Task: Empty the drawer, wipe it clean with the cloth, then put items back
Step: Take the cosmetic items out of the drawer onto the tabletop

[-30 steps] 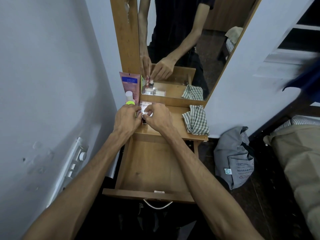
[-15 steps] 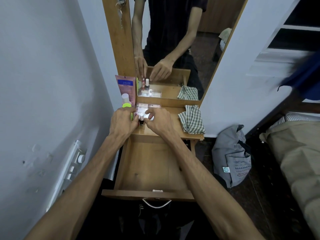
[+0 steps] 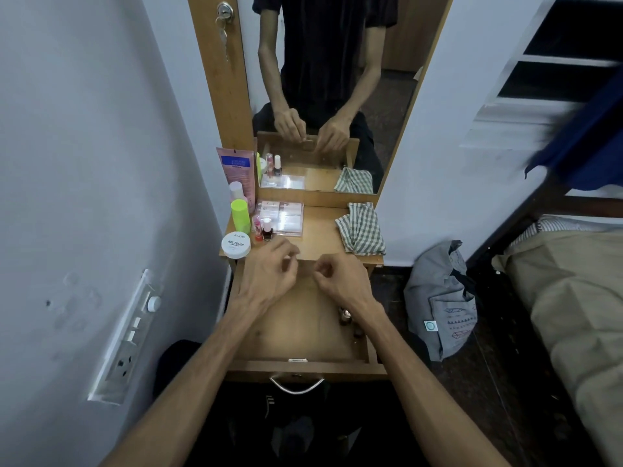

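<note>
The wooden drawer (image 3: 303,367) is pulled out below the dresser shelf (image 3: 320,244). Two small dark bottles (image 3: 344,315) stand at the drawer's right side, partly behind my right forearm. My left hand (image 3: 269,274) hovers over the drawer's back edge with loosely bent fingers and nothing in it. Beside it, my right hand (image 3: 340,281) is curled shut, with nothing visible inside. A green checked cloth (image 3: 360,229) lies crumpled on the shelf's right end. On the shelf's left stand a white nail-polish jar (image 3: 236,245), a green-capped bottle (image 3: 240,215), a pink tube (image 3: 236,166), small nail polish bottles (image 3: 267,229) and a clear case (image 3: 285,219).
A tall mirror (image 3: 337,79) rises behind the shelf. The wall at the left carries a switch panel (image 3: 124,335). A grey bag (image 3: 438,298) sits on the dark floor right of the drawer, and a bed (image 3: 573,298) lies beyond it.
Both hands have let go of the small bottles on the shelf and drawn back over the open drawer. The view has shifted down and closer.
</note>
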Motion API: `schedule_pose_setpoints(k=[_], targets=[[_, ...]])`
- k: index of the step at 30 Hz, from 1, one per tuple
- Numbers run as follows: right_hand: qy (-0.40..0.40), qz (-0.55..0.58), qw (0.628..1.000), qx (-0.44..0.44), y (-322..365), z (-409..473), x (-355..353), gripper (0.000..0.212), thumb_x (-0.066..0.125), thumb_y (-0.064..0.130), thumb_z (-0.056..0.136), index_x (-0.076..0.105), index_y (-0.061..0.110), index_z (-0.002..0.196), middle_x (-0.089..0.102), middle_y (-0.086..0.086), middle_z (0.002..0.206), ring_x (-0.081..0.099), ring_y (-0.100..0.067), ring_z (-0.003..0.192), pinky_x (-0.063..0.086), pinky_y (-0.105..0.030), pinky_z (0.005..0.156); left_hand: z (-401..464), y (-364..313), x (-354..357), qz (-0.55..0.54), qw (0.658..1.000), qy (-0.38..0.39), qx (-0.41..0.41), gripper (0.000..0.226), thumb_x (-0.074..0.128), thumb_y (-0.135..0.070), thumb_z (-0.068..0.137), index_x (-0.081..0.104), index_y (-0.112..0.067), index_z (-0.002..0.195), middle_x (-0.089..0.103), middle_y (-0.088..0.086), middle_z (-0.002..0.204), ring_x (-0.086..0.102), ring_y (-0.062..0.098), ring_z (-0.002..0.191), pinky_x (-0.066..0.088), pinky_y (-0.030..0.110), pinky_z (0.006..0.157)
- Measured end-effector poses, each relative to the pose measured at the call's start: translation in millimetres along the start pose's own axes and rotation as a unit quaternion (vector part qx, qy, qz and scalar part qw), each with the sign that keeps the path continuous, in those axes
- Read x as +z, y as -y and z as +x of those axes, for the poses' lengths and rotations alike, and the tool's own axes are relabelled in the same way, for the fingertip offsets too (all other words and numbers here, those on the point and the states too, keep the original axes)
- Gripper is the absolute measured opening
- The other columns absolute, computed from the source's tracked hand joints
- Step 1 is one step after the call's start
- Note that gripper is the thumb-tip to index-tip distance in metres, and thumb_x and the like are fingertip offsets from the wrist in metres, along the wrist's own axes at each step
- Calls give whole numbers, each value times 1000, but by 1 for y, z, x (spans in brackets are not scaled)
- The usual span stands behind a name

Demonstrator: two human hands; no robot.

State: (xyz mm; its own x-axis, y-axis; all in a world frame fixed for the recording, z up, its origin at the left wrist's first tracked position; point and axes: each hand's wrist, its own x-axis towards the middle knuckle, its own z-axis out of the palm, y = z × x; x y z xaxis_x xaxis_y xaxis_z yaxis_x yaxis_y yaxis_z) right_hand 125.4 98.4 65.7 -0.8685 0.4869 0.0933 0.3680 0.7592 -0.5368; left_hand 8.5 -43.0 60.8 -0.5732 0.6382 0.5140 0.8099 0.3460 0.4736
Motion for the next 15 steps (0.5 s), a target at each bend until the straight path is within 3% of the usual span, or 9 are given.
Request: schedule_pose_setpoints(k=[8, 15], targets=[[26, -57, 993, 96, -47, -60, -13, 17, 67, 31, 82, 80, 29, 94, 71, 13, 81, 61, -6, 73, 41, -22, 65, -48, -36, 61, -6, 985, 170, -2, 22, 55, -30, 81, 70, -20, 93, 64, -6, 94, 67, 21, 80, 55, 34, 65], [64, -84, 989, 100, -69, -85, -11, 25, 67, 45, 76, 78, 30, 93, 70, 11, 88, 67, -14, 82, 51, -29, 70, -60, -52, 89, 7, 971, 236, -42, 30, 64, -33, 84, 69, -22, 112, 65, -6, 107, 67, 21, 94, 56, 37, 78]])
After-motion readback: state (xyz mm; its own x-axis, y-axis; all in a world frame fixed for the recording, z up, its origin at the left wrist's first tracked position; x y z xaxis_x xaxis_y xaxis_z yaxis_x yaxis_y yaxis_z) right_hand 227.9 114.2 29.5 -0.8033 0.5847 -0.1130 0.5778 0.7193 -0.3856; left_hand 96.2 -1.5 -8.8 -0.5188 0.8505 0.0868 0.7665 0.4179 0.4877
